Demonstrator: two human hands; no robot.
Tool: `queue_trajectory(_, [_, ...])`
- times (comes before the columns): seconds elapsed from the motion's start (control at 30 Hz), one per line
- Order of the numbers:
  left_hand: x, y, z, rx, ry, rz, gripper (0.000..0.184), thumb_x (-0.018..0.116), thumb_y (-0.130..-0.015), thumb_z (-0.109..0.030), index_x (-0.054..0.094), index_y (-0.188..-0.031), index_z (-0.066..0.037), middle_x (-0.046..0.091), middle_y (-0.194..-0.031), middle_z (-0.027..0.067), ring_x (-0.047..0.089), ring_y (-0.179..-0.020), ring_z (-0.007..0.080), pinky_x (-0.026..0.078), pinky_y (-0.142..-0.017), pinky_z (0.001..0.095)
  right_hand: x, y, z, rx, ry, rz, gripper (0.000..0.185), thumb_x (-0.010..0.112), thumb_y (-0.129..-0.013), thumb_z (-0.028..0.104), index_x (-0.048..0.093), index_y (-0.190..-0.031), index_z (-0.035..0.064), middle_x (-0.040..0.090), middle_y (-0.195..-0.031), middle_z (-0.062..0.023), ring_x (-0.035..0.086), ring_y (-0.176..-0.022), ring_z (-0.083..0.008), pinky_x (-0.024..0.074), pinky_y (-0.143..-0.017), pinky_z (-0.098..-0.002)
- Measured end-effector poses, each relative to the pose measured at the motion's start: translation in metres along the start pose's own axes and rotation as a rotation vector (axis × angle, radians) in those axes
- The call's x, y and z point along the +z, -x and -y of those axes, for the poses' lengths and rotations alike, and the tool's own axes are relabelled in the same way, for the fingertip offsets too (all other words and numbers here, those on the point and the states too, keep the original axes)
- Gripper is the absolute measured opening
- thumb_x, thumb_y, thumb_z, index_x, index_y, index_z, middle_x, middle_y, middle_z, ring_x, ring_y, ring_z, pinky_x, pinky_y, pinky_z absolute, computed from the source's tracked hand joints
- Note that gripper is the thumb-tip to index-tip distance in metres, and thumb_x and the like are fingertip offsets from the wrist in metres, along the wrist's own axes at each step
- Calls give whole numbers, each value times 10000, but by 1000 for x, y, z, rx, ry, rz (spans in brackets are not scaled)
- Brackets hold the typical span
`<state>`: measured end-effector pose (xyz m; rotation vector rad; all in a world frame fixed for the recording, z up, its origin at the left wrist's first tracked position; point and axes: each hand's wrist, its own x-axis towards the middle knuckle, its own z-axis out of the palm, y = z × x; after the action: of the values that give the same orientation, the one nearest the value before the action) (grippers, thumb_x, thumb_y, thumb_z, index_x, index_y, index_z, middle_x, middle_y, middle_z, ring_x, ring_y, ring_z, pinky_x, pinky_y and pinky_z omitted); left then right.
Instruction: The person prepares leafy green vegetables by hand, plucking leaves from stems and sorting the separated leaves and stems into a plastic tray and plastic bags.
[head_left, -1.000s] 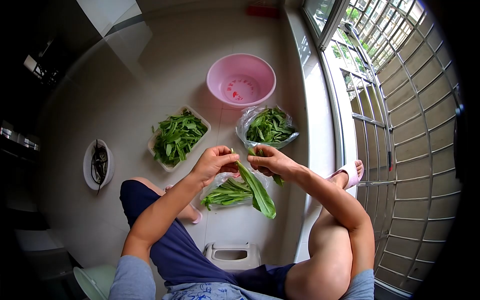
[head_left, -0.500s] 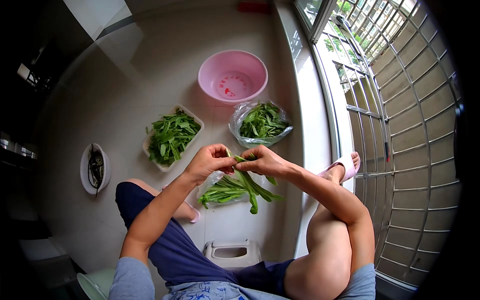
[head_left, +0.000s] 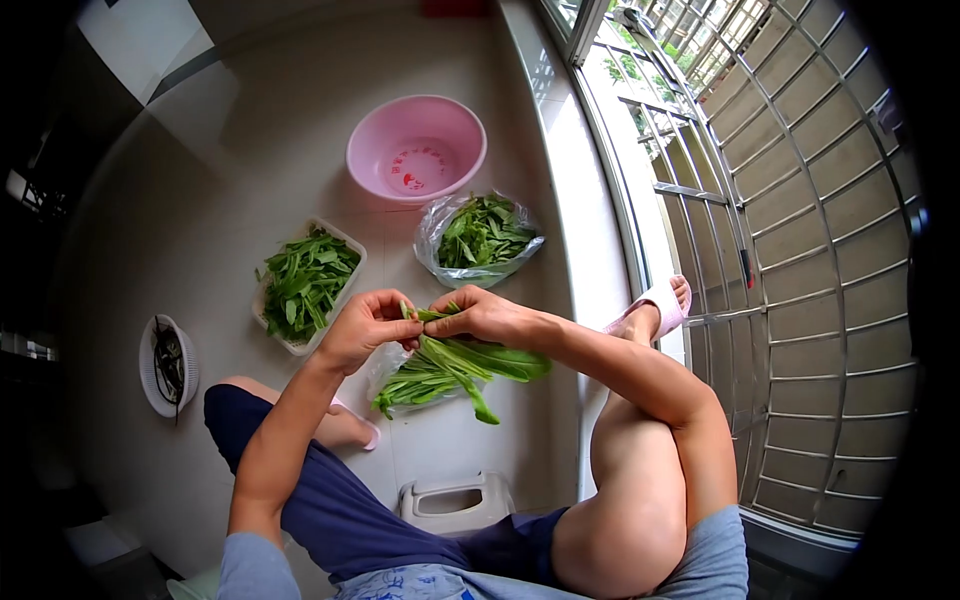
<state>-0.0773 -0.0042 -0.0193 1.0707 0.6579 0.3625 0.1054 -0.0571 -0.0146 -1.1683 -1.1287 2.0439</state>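
Note:
My left hand is closed, its thumb and fingers pinching the stem end of a leafy green vegetable. Right beside it, my right hand grips the same vegetable near the stem, and its long leaves trail to the right. Below both hands, more long green stalks lie on a plastic bag on the floor. Torn green leaves fill a pale rectangular tray to the left. Beyond my right hand, a clear plastic bag stands open around more torn leaves.
A pink basin with red print inside sits farther back. To the left stands a white basket holding dark, stringy stuff. A light plastic stool is between my legs. A window ledge and metal grille run along the right.
The whole view has shifted, so everything appears farther left. My hands stay close together on the vegetable, whose leaves now spread more to the right.

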Motion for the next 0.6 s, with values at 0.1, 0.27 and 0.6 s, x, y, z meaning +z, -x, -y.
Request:
queue_trajectory(0.1, [-1,1,-1,4,-4,7,85,583,-709,-13,512,-755,-26,554,-686,41,547,-596,116,451,-557,224,-2,-2,-3,-5,-39,15,182,513,-779,156,581,-839,-1,534,-655,-3,460,-553,-53,377,-501,-204])
queue_trajectory(0.27, [-2,1,-1,23,-19,6,86,582,-711,-20,517,-767,-18,552,-690,45,552,-615,117,455,-574,224,0,-2,-2,22,-115,16,167,518,-780,162,586,-824,16,544,-660,-4,470,-552,-56,386,-502,-203])
queue_trajectory(0.6, [-5,-1,-7,48,50,23,86,579,-718,-26,519,-778,-15,557,-706,55,557,-623,117,462,-586,224,-3,-2,3,-8,-271,15,124,477,-807,161,530,-788,50,525,-669,5,477,-545,-51,394,-494,-174])
